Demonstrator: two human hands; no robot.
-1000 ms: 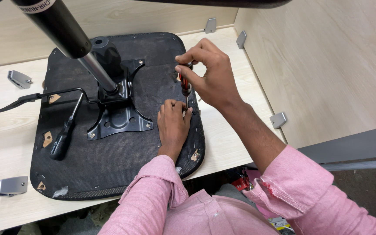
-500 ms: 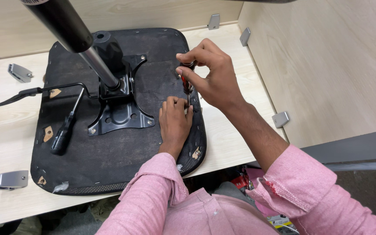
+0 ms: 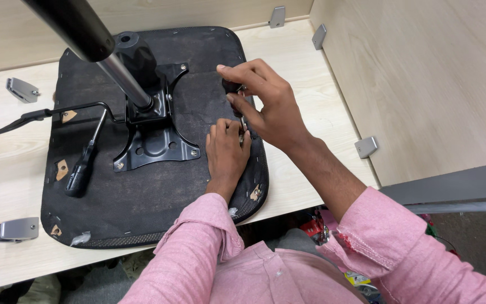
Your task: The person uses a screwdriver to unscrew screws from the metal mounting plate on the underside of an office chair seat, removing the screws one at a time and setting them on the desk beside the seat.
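Gripping a screwdriver (image 3: 233, 89) upright, the right hand (image 3: 268, 104) works at the seat (image 3: 142, 197) edge. The left hand (image 3: 227, 151) presses flat and open beside its tip, steadying the seat on the table (image 3: 7, 169).

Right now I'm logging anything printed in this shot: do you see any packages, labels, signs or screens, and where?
Colourful packaging: under the table edge, between the two pink sleeves; crumpled, red with green, partly hidden.
Yellow printed piece: lower down, by the right sleeve; small, too hidden to identify.
No signs or screens in view.
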